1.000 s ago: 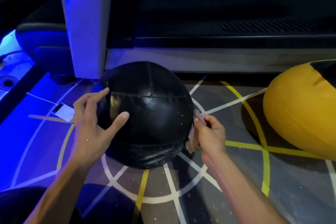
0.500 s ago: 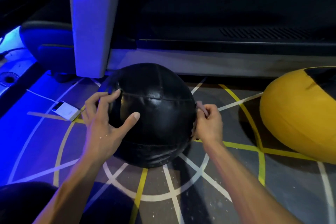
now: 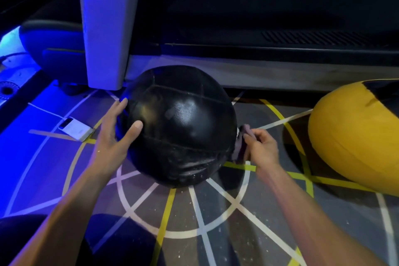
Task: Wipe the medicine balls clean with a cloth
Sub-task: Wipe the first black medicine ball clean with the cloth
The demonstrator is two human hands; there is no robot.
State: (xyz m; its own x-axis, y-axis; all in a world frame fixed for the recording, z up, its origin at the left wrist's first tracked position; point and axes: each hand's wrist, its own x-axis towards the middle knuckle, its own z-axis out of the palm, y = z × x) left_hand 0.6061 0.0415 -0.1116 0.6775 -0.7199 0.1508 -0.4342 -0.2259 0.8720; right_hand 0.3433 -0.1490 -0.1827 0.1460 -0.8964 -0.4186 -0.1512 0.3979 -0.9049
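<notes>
While the black medicine ball [image 3: 181, 125] sits mid-frame on the lined floor [image 3: 216, 218], it is steadied by the left hand [image 3: 114, 136], fingers straight against its left side. A crumpled cloth [image 3: 241, 144] is gripped by the right hand [image 3: 262, 147] and pressed to its right side.

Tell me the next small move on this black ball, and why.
Probably drag the cloth down toward the ball's lower front. The right hand pinches it against the black medicine ball at its right side, pale smears show near the bottom, and the left hand braces the opposite side.
</notes>
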